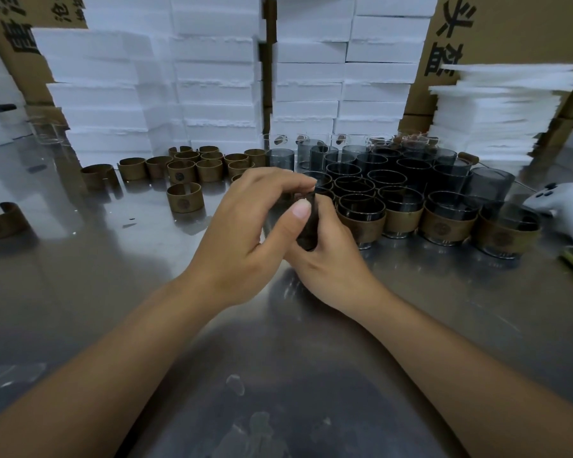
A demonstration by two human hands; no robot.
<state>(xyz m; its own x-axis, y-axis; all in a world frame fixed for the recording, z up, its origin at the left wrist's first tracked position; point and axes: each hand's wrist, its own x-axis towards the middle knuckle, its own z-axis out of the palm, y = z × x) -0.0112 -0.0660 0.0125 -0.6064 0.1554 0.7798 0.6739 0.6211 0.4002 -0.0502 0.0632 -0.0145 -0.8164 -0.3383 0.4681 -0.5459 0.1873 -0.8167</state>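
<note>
Two hands meet low over the steel table (113, 292), the left hand (242, 233) and right hand (331, 259) both pinching a small dark piece (306, 231) in curled fingers, with sleeved smoked-glass cups (444, 206) just beyond, loose brown sleeves (184, 197) farther left, and white foam boxes (212, 77) stacked behind.

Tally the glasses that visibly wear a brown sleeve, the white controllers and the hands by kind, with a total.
Glasses with a visible brown sleeve: 4
White controller: 1
Hands: 2, left hand and right hand, both gripping a dark piece
Total: 7
</note>
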